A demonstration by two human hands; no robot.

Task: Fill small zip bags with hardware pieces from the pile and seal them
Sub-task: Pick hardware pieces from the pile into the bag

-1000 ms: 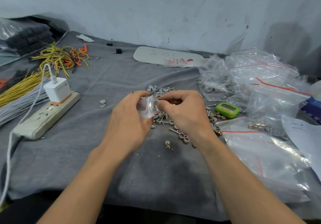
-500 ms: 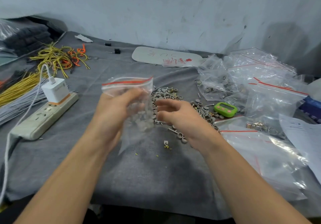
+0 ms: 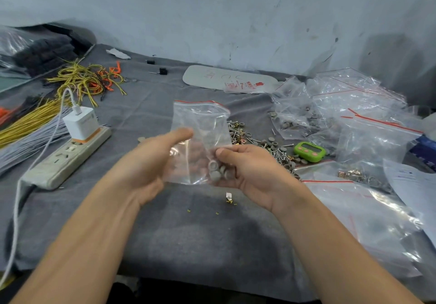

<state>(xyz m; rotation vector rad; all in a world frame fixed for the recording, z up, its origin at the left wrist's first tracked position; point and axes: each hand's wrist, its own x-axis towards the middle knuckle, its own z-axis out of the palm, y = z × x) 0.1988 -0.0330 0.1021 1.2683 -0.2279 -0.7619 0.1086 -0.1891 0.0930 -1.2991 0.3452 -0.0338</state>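
Note:
A small clear zip bag [image 3: 200, 124] with a red seal strip stands upright above the grey cloth, between my two hands. Several grey round hardware pieces [image 3: 218, 170] sit in its lower right corner. My right hand [image 3: 250, 169] pinches that corner, thumb on top of the pieces. My left hand [image 3: 151, 162] is cupped against the bag's left side, thumb stretched across the plastic. The pile of grey pieces and screws [image 3: 266, 145] lies just behind my right hand.
Large clear zip bags [image 3: 354, 119] fill the right side, with a green timer [image 3: 309, 151] among them. A power strip with a white charger [image 3: 70, 148] and bundles of yellow wires [image 3: 30, 119] lie at the left. A white card [image 3: 226, 81] rests near the wall.
The bag was crumpled between my fingers, then opened out in my left hand. Now it stands further right, and my right hand has taken its lower corner with the pieces.

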